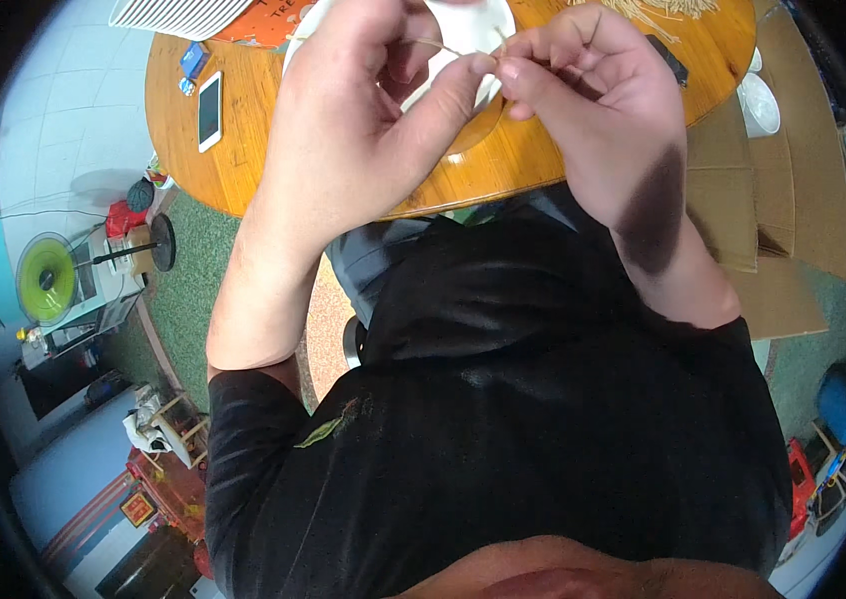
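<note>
My left hand (358, 135) and my right hand (598, 95) meet over the near part of a round wooden table. Both pinch a thin straw-coloured strand (433, 43) between thumb and fingers, the two thumb tips almost touching. One end of the strand sticks out past the left hand, and a short bit rises by the right fingertips. Below the hands is a white dish (491, 18), partly hidden by them. A bundle of similar pale strands (658, 8) lies at the table's far right.
On the wooden table (243, 160) lie a white phone (209, 112), a small blue packet (193, 62), an orange printed item (261, 24) and a dark flat object (669, 60). Cardboard (723, 215) and a white bowl (760, 106) are at right. A green fan (46, 278) stands left.
</note>
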Action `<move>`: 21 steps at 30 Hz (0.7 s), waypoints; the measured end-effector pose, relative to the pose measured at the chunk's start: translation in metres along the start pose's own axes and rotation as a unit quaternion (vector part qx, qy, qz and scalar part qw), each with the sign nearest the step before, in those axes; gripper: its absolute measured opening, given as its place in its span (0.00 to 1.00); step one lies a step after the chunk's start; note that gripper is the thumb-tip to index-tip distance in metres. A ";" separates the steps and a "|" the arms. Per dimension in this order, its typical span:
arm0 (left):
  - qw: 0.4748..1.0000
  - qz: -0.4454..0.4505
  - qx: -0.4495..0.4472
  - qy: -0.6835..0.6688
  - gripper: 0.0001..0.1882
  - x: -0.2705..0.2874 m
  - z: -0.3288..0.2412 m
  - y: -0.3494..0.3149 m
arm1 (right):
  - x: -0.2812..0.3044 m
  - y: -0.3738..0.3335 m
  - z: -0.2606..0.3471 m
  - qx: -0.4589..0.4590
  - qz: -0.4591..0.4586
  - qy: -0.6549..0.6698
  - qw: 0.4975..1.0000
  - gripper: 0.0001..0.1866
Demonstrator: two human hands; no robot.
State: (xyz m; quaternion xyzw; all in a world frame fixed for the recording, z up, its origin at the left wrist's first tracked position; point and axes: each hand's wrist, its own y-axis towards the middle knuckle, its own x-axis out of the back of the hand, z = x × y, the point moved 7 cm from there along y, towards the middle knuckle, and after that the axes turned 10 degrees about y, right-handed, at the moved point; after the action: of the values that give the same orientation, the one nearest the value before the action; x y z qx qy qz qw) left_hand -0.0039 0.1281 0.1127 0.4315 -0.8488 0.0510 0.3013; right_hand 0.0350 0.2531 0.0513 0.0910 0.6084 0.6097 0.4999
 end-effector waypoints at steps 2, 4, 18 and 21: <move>0.998 -0.050 -0.021 -0.028 0.12 0.016 -0.001 -0.001 | -0.003 0.002 0.003 -0.190 -0.167 -0.070 0.965 0.10; 0.992 -0.017 -0.065 0.109 0.13 0.020 -0.007 -0.001 | 0.014 -0.022 0.001 -0.366 -0.320 -0.135 0.863 0.11; 0.811 -0.163 -0.561 0.036 0.09 0.007 0.006 -0.002 | 0.014 -0.018 0.000 -0.344 -0.369 0.004 0.863 0.12; 0.811 -0.125 -0.570 0.034 0.07 0.006 0.002 0.000 | 0.016 -0.012 0.003 -0.375 -0.314 -0.094 0.867 0.16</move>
State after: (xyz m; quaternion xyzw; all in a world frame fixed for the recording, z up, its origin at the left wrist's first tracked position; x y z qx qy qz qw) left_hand -0.0076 0.1234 0.1147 0.2829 -0.6534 -0.4655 0.5256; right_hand 0.0357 0.2638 0.0346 -0.2427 0.2804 0.5911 0.7163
